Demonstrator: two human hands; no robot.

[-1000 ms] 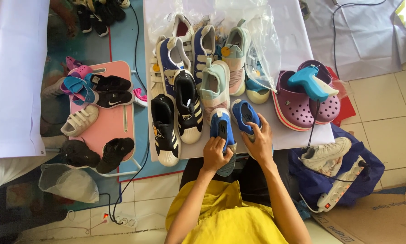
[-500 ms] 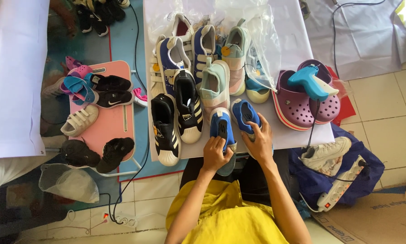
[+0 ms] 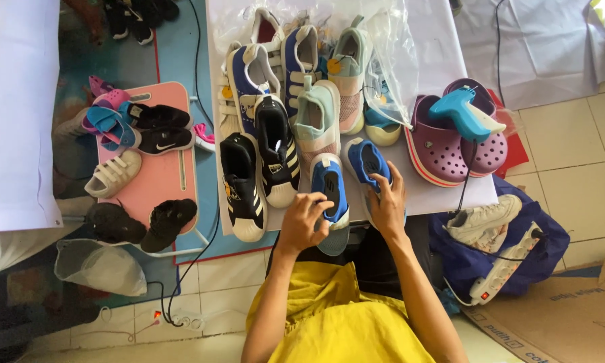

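Two small blue shoes lie at the near edge of a white table [image 3: 443, 195]. My left hand [image 3: 304, 220] rests on the heel of the left blue shoe [image 3: 329, 185], fingers curled around it. My right hand [image 3: 387, 202] grips the right blue shoe [image 3: 366, 161] from its near side. Just left of them stand a black striped sneaker [image 3: 277, 151] and a black-and-white sneaker [image 3: 242, 185]. A mint-green shoe [image 3: 316, 121] sits just beyond the left blue shoe.
Purple clogs [image 3: 443, 144] with a teal tagging gun [image 3: 464, 111] lie at the right. Several white, blue and pink sneakers and a clear plastic bag [image 3: 390, 60] fill the far table. A pink board [image 3: 158, 181] with small shoes lies left. A power strip [image 3: 511, 269] sits on a blue bag.
My left hand has shifted slightly left and lower on the left blue shoe's heel. The right hand stays on the right blue shoe.
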